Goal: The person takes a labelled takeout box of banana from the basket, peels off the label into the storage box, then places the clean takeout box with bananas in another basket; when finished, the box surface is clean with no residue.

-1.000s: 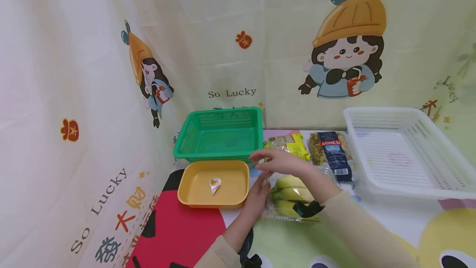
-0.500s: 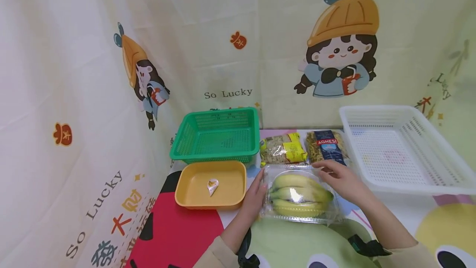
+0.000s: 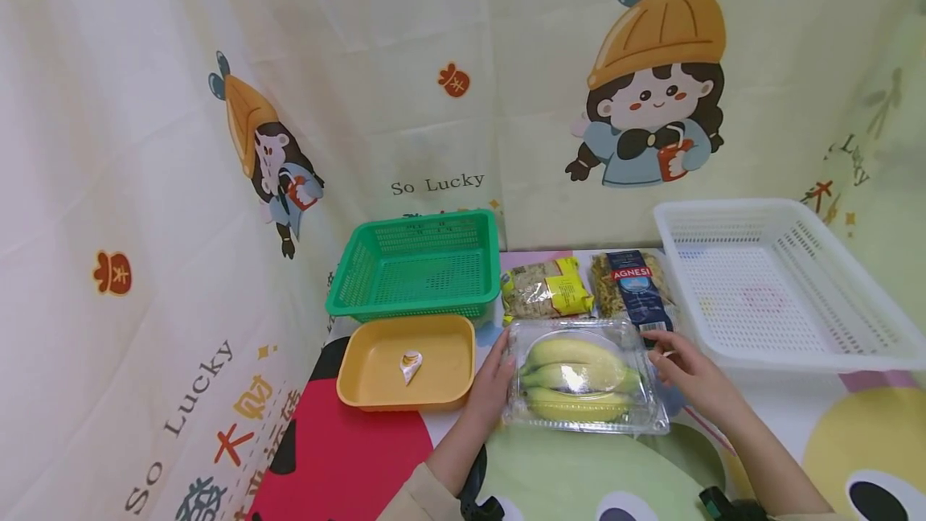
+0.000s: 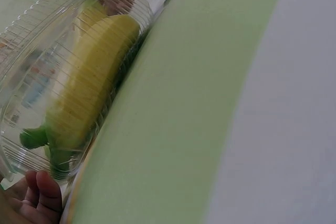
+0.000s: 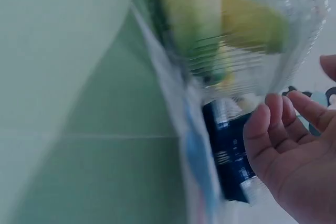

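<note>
Lower centre of the frame: the left hand point(image 3: 494, 383) presses flat against a clear banana box point(image 3: 583, 376); the right hand point(image 3: 690, 376) hovers just beside it, grip wide.

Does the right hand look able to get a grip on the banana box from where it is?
Probably yes: the right hand is open beside the banana box, nothing between them.

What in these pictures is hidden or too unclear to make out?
- Head view: the left hand's fingertips, hidden behind the banana box.
- Head view: the small wrapper in the yellow tray, too small to identify.
- Right wrist view: the blue packet's print, blurred, and whether the right hand touches the box.
- Left wrist view: most of the left hand, cut off by the edge.
</note>
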`<state>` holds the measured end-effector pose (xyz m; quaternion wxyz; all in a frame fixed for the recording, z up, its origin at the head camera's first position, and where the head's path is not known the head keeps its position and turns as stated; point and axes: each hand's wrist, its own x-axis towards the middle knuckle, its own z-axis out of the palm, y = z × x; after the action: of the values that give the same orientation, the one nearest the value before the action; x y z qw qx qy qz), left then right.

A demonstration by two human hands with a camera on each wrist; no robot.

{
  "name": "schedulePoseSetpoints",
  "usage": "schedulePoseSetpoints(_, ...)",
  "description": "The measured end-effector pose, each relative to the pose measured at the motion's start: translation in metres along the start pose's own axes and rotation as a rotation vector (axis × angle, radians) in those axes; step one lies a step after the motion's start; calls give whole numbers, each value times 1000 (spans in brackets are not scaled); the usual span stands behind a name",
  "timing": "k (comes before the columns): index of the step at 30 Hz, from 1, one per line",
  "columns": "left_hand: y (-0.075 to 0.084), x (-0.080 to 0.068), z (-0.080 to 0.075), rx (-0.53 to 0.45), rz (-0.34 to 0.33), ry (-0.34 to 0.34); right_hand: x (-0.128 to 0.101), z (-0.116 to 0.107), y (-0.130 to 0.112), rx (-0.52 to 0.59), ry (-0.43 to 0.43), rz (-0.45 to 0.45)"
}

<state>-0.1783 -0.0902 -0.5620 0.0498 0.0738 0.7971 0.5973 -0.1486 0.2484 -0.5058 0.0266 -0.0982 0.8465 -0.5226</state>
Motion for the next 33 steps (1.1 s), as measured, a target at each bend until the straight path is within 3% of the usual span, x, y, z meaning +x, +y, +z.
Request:
schedulePoseSetpoints(6,1,-1,0,-5,-8,-6,0,6,14,106,-22,75)
schedulePoseSetpoints(16,0,0,0,-47,-36,-7,2,9,29,153,-111,-42)
schedulePoseSetpoints(24,0,0,1,-47,-31,-11,0,13,38,305,-182,-116)
schedulePoseSetpoints(33,3,0,2,-34,-70,9,0,12,32,271,-188,38)
